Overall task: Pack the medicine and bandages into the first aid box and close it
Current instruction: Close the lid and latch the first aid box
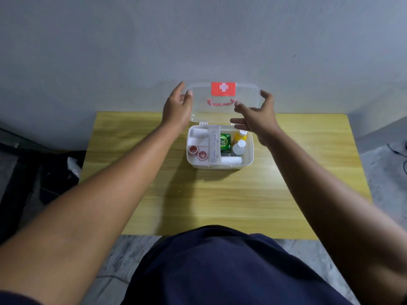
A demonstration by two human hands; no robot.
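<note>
Standing up against the grey wall (198,36), the clear lid (222,115) of the first aid box (248,155) is open and upright. The wall is the biggest thing here. Next comes the yellow wood worktop (220,199), which fills the middle of the view. The white box sits on it toward 12 o'clock, near the far edge.

The lid has a red sticker with a white cross (223,88) at its 12 o'clock side and a pink handle (220,103) just under that.

The left hand (177,106) is at the lid's 9 o'clock edge. Its fingers are spread and curl around that edge, and the thumb tip seems to touch it. The right hand (255,119) is at the lid's 3 o'clock side, open with fingers spread wide. I cannot tell if it touches the lid. Neither hand has closed tight on anything.

Inside the box, a white tray (193,144) fills the 9 o'clock half. A rolled white bandage (199,133) lies at the tray's 12 o'clock end, and two pink tape rolls (197,152) lie at its 6 o'clock end, just beside each other. In the 3 o'clock half stand a green carton (225,142), a yellow bottle (239,136) and a clear bottle (239,148). Another white bandage roll (231,160) lies at the 6 o'clock wall.
</note>
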